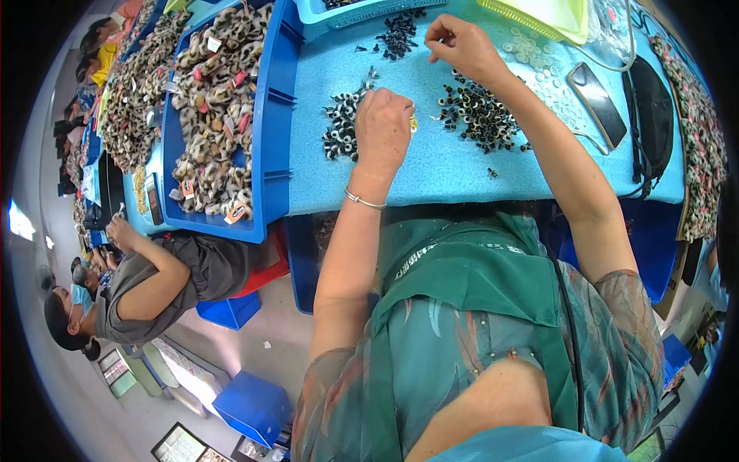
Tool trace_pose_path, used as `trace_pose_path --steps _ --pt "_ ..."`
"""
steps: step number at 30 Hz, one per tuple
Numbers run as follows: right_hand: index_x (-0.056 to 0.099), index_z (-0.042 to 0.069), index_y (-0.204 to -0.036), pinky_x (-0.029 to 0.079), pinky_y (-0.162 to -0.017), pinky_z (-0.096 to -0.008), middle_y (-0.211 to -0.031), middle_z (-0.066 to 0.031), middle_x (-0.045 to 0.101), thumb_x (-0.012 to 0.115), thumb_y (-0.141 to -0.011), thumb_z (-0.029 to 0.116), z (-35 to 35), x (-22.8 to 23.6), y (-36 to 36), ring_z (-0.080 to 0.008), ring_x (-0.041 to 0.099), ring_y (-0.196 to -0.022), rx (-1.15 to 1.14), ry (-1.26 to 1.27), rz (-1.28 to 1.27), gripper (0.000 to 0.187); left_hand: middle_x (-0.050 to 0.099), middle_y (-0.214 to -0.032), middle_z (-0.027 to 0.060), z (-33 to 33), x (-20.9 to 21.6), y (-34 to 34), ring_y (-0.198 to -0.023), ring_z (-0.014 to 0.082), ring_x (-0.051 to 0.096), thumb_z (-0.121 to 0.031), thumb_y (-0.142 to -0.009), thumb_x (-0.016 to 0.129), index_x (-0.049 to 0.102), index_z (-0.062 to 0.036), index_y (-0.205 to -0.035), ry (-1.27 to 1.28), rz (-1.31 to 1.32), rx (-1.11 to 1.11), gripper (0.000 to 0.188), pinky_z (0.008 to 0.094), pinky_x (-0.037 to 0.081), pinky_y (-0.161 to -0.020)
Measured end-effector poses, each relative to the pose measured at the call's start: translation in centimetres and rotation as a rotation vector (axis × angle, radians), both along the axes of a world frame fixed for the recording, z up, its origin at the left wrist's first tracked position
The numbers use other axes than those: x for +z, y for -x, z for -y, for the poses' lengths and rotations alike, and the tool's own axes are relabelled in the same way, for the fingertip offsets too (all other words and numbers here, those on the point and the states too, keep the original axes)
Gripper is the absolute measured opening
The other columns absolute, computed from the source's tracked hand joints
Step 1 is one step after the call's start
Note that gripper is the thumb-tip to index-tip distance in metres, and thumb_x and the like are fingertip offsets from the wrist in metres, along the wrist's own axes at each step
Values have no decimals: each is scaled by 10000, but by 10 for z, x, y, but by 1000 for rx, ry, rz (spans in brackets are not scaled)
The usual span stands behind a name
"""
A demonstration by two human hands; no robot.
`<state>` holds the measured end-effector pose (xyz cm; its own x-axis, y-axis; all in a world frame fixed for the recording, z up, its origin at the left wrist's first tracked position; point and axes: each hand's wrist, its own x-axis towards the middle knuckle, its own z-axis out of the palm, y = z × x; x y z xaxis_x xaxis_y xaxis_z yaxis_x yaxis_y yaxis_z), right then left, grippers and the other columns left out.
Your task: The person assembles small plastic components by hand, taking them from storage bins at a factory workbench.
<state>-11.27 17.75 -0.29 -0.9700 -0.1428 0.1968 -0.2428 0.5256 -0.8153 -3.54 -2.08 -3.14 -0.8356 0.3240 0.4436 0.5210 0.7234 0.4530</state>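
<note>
your tightly curled left hand (383, 127), black-and-white pieces (339, 129) beside its fingers, your half-curled right hand (468, 52), black pieces (397, 37) leftward, any hold unclear

Phone (599, 108), black pouch (653, 115) beside it, blue bin (251, 408), red stool (269, 271)

The left hand (383, 127) is beside black-and-white pieces (339, 127) while the right hand (464, 51) curls near small black parts (399, 37) on blue cloth (319, 73)

On the table (431, 173), part piles (485, 122) lie between tray (274, 119) and phone (598, 105).
</note>
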Motion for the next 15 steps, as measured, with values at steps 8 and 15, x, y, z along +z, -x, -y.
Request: trace_pose_path --steps 8,15 --pt "660 -22 -1013 529 -720 -253 -841 -77 679 618 -856 17 -5 18 -69 -120 665 -767 186 332 336 167 598 -789 85 -2 1 3 -741 247 571 -89 -792 677 649 -34 -802 -25 19 51 62 344 477 -687" --pt "659 2 -1034 521 -657 -256 -824 -70 680 663 -847 86 5 20 -99 -118 644 -702 173 336 250 205 627 -836 18 -10 19 -19 -675 48 514 -105 -897 639 632 4 -909 -952 686 4 110 218 424 -570"
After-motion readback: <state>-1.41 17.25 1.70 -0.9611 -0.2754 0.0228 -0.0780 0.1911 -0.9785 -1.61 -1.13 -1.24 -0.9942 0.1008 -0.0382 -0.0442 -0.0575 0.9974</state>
